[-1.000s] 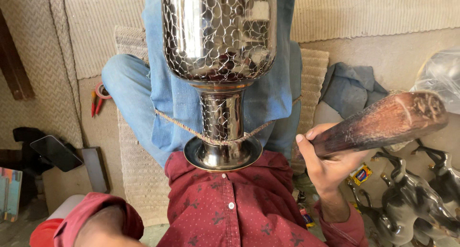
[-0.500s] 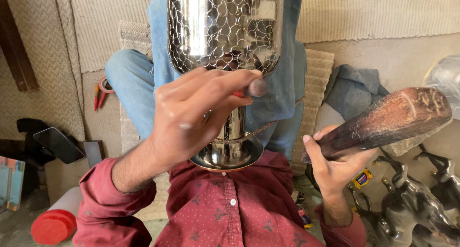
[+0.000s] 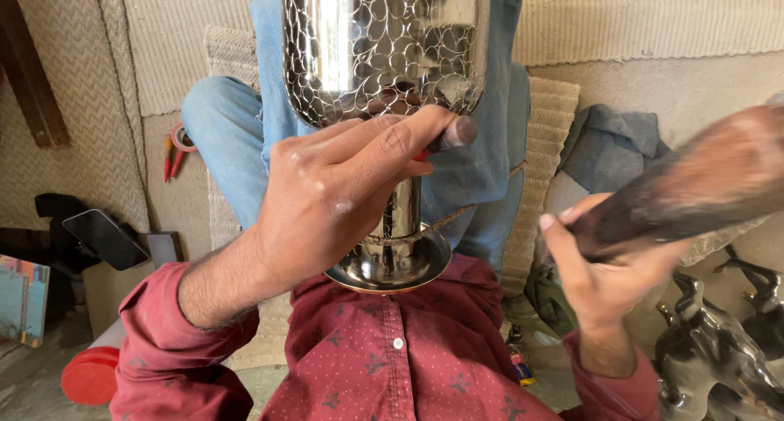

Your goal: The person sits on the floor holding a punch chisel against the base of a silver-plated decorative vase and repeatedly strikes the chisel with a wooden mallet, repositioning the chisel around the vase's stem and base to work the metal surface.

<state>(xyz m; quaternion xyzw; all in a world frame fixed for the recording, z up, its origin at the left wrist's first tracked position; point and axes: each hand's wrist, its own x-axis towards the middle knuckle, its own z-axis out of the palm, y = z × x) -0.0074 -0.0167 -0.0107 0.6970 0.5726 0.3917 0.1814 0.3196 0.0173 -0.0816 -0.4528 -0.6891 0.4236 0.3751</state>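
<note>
Metal vase (image 3: 384, 53), shiny with a scale pattern, stands foot-down against the person's red shirt (image 3: 392, 364), between the knees. Left hand (image 3: 335, 200) curls around its stem, fingers closed. Right hand (image 3: 604, 266) is clamped on a dark wooden mallet (image 3: 694, 184), just beside the vase.

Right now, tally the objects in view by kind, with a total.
Metal vase: 1
Mallet: 1
Punch tool: 1
Phone: 1
Red-handled pliers: 1
Dark metal figurines: 2, maybe more
Red lid: 1
Total: 8
</note>
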